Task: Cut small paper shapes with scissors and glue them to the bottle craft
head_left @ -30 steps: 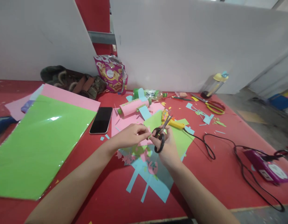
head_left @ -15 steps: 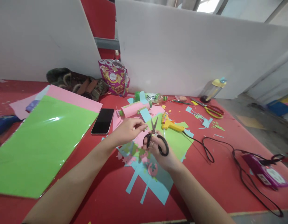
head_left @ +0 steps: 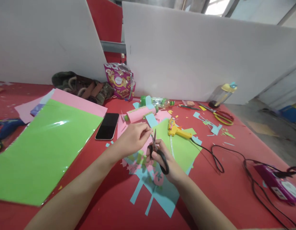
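My right hand (head_left: 165, 159) grips black-handled scissors (head_left: 164, 162), their narrow blades slightly apart and pointing up toward my left hand (head_left: 137, 135). The left fingers are pinched together close to the blade tips, on a tiny scrap too small to make out. Beneath both hands lie light blue paper (head_left: 162, 198) and pink and green cut-outs, among them a round pink piece (head_left: 158, 179). A pink paper-wrapped roll (head_left: 141, 114) with green ends rests just beyond the left hand. Right of the scissors, a yellow glue gun (head_left: 178, 131) lies on green paper (head_left: 186, 153).
Sheets of green paper (head_left: 49, 150) and a phone (head_left: 107, 126) lie left. At the back are a snack bag (head_left: 120, 81), a green bottle (head_left: 158, 102) and a yellow-lidded bottle (head_left: 223, 95). Red-and-yellow scissors (head_left: 222, 117), a cord and a purple power strip (head_left: 278, 183) occupy the right.
The scissors have turned and their blades have come closer together, nearer to the left fingertips. My left hand stays pinched. The whole view has shifted slightly.
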The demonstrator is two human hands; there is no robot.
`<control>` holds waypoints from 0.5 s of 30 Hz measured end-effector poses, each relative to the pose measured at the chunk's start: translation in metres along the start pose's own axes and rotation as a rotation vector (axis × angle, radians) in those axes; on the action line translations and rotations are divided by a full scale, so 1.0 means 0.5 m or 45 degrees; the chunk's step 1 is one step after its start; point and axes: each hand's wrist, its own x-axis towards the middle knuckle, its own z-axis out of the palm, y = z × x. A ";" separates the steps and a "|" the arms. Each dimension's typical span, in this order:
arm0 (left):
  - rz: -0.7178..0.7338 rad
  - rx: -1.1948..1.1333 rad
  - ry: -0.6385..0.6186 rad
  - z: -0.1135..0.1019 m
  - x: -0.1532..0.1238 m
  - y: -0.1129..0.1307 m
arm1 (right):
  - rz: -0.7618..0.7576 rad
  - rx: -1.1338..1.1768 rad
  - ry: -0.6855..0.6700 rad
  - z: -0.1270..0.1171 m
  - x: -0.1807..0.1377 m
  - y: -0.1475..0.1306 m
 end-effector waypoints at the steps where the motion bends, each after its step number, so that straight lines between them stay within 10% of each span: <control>1: 0.013 0.002 -0.007 0.001 -0.001 0.000 | -0.007 0.000 -0.010 0.001 -0.001 -0.001; 15: 0.043 -0.047 -0.030 -0.009 -0.005 0.012 | -0.054 -0.039 -0.034 0.005 -0.006 0.003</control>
